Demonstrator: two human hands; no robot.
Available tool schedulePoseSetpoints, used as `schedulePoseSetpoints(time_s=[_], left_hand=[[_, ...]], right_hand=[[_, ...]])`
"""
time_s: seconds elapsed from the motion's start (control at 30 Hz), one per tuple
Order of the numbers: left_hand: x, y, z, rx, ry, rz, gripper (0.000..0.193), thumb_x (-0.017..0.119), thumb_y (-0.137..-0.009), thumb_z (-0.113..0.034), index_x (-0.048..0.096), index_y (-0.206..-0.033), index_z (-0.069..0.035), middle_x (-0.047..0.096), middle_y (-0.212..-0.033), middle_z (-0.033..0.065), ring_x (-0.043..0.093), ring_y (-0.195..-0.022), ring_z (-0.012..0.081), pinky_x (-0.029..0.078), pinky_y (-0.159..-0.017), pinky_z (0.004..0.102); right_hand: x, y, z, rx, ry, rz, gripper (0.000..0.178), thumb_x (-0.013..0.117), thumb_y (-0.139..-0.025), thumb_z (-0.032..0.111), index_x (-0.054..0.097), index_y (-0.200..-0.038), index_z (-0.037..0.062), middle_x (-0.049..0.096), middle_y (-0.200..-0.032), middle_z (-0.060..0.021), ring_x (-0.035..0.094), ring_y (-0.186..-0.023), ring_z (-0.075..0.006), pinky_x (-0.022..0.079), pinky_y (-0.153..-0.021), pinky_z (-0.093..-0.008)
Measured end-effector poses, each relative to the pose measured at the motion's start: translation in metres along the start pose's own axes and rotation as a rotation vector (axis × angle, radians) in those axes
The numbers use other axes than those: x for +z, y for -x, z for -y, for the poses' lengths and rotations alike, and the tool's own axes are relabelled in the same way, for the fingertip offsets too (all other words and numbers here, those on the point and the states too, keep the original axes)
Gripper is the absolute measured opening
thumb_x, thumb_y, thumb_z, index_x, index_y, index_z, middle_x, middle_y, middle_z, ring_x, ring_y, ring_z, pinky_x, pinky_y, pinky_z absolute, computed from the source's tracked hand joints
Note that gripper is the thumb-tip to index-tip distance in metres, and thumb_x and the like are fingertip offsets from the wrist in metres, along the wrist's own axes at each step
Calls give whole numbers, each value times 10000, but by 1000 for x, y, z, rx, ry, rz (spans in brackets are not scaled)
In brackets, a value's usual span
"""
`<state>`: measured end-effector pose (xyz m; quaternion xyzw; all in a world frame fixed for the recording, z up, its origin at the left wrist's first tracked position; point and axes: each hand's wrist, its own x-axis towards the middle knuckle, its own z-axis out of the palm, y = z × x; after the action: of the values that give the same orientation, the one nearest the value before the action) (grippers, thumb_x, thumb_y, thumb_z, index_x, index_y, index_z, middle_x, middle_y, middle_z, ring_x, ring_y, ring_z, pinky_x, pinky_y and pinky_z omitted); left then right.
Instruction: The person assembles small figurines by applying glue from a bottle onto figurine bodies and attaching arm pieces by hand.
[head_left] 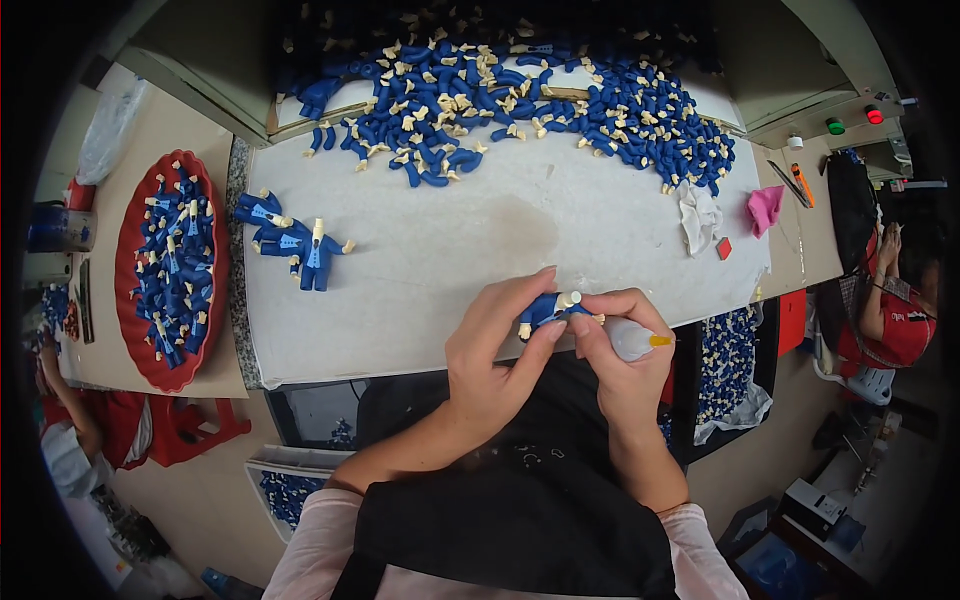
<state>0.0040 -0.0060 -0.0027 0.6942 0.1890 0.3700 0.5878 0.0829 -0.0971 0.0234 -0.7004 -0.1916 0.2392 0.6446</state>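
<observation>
Over the table's near edge, both hands meet at a small blue-suited toy figure (543, 309) lying sideways, with a pale neck stub and a pale hand at its right end. My left hand (490, 345) pinches the body between thumb and fingers. My right hand (625, 375) has its thumb and forefinger at the figure's right end. It also cradles a translucent white squeeze bottle (630, 340), whose yellow tip points right. Further left on the table lie several headless blue figures (318, 255) with pale hands.
Heaps of loose blue arms (430, 110) with pale hands cover the table's far side. A red oval tray (128, 265) of figures stands left. At right lie a white cloth (700, 218), pink cloth (765, 209), small red block (724, 248) and orange cutter (803, 185). Other people sit at both sides.
</observation>
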Motion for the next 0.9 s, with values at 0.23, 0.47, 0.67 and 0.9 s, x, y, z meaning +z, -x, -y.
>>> schedulePoseSetpoints(time_s=[0.23, 0.47, 0.67, 0.9], left_hand=[[-1, -6, -3, -32, -90, 59, 304, 545, -739, 19, 516, -1042, 16, 555, -861, 148, 545, -727, 227, 431, -629, 264], [-12, 1, 1, -14, -146, 30, 318, 530, -759, -11, 497, -1076, -6, 545, -880, 146, 544, -746, 255, 433, -636, 274], [-24, -10, -6, -75, 29, 92, 245, 562, -743, -21, 551, -988, -8, 559, -827, 114, 539, -753, 193, 422, -639, 265], [-88, -36, 6, 324, -934, 202, 186, 604, -657, -43, 566, -837, -72, 554, -721, 36, 502, -679, 202, 354, -681, 318]], right_hand=[[4, -6, 5, 36, 8, 8, 75, 593, -725, -7, 566, -794, -9, 559, -676, -6, 477, -622, -26, 374, -551, -149], [12, -4, -6, 7, 150, 20, 45, 574, -738, 6, 555, -776, -10, 551, -686, -8, 471, -645, -41, 372, -577, -165], [18, 0, 3, 36, -90, 119, 146, 554, -696, -51, 542, -837, -15, 526, -757, -42, 474, -660, -63, 384, -574, -183], [-14, 14, 52, -229, -789, 655, 263, 553, -682, -19, 448, -921, 16, 483, -834, -174, 483, -527, -206, 438, -465, -294]])
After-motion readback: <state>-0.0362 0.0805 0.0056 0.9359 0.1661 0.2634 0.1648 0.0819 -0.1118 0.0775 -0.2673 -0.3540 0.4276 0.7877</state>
